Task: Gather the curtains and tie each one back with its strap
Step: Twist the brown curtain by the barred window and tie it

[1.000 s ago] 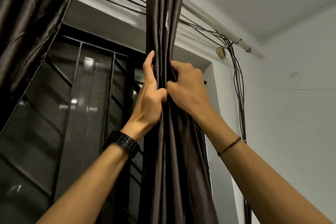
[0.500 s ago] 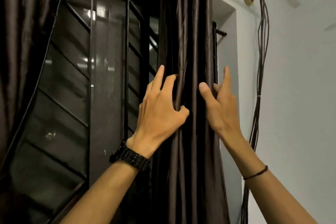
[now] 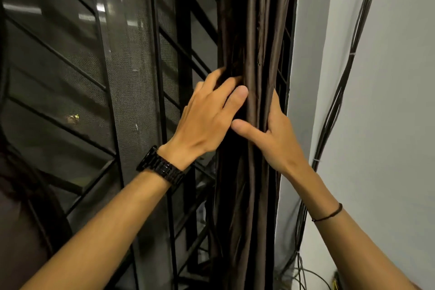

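Note:
A dark brown satin curtain (image 3: pixel 255 30) hangs bunched into a narrow vertical column at the right side of the window. My left hand (image 3: pixel 207 117), with a black watch on the wrist, presses on the bundle's left side, fingers spread and partly sunk into the folds. My right hand (image 3: pixel 275 134) wraps the bundle's right side, thumb lying across the front and fingers hidden behind the cloth. A second dark curtain (image 3: pixel 21 207) shows only as an edge at the lower left. No strap is visible.
Behind the curtain is a window with a black metal grille (image 3: pixel 164 54) and mesh screen (image 3: pixel 127 59). A white wall (image 3: pixel 388 101) stands to the right, with a bundle of black cables (image 3: pixel 343 87) running down it to the floor.
Both hands have slid down the gathered curtain and closed in around it, and the view has tilted down. The rod and ceiling have left the frame.

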Available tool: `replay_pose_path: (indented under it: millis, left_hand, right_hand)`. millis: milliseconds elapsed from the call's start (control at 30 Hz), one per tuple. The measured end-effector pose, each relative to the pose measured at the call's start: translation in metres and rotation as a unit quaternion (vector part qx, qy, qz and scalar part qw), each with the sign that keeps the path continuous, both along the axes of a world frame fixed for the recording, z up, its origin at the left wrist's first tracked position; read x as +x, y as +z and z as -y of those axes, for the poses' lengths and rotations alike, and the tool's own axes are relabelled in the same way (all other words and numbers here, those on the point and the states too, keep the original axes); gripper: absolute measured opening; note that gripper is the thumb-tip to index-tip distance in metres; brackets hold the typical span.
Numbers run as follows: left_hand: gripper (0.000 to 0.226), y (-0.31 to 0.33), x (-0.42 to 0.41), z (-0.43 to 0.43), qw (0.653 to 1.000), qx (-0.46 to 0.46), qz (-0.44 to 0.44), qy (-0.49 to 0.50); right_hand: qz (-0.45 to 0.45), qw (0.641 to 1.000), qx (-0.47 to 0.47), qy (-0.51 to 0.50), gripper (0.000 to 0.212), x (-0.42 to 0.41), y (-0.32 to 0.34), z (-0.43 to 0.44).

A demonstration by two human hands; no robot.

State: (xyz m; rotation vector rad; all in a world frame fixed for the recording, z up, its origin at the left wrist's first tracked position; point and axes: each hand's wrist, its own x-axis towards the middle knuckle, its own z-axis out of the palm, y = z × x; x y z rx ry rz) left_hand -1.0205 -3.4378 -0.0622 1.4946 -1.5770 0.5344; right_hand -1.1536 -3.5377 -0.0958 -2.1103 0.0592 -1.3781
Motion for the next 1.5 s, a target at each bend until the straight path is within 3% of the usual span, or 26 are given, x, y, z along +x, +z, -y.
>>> replay_pose_path:
  millis: [167, 300, 467, 633, 800, 933, 1033, 1100, 1233, 1400, 1500]
  left_hand:
    - [0.041, -0.029, 0.016, 0.016, 0.998, 0.023, -0.051, -0.043]
    - [0.069, -0.068, 0.015, 0.021, 0.994, 0.046, -0.092, -0.034]
    - [0.092, -0.117, 0.023, 0.033, 0.971, 0.032, -0.231, -0.051]
    - [0.071, -0.133, 0.055, 0.045, 0.914, -0.007, -0.398, -0.076]
    - [0.050, -0.129, 0.068, 0.052, 0.939, -0.010, -0.341, -0.043]
    - [0.040, -0.134, 0.061, 0.064, 0.974, -0.006, -0.191, 0.125]
    - [0.025, -0.137, 0.053, 0.064, 0.969, -0.009, -0.159, 0.189]
    - [0.020, -0.142, 0.051, 0.065, 0.967, 0.024, -0.183, 0.175]
    - [0.008, -0.140, 0.043, 0.057, 0.954, 0.097, -0.195, 0.205]
    - [0.033, -0.154, 0.048, 0.049, 0.943, 0.157, -0.217, 0.199]
    - [0.039, -0.164, 0.056, 0.049, 0.932, 0.151, -0.243, 0.223]
  right_hand:
    - [-0.039, 0.998, -0.014, -0.049, 0.092, 0.011, -0.029, 0.008]
    - [-0.032, 0.998, 0.002, -0.058, 0.087, 0.017, -0.059, 0.016]
    - [-0.047, 0.993, 0.078, -0.069, 0.082, 0.020, -0.097, 0.014]
    - [-0.034, 0.985, 0.146, -0.084, 0.099, 0.019, -0.118, 0.019]
    - [0.012, 0.982, 0.168, -0.087, 0.100, 0.020, -0.121, 0.015]
    - [0.002, 0.986, 0.139, -0.096, 0.095, 0.026, -0.118, 0.012]
    - [-0.030, 0.987, 0.105, -0.117, 0.099, 0.028, -0.120, 0.011]
    - [-0.060, 0.985, 0.094, -0.129, 0.094, 0.029, -0.123, 0.012]
    - [-0.082, 0.987, 0.083, -0.111, 0.052, 0.030, -0.132, 0.015]
    - [-0.077, 0.987, 0.088, -0.109, 0.036, 0.029, -0.151, 0.023]
    - [-0.069, 0.987, 0.089, -0.114, 0.044, 0.028, -0.150, 0.025]
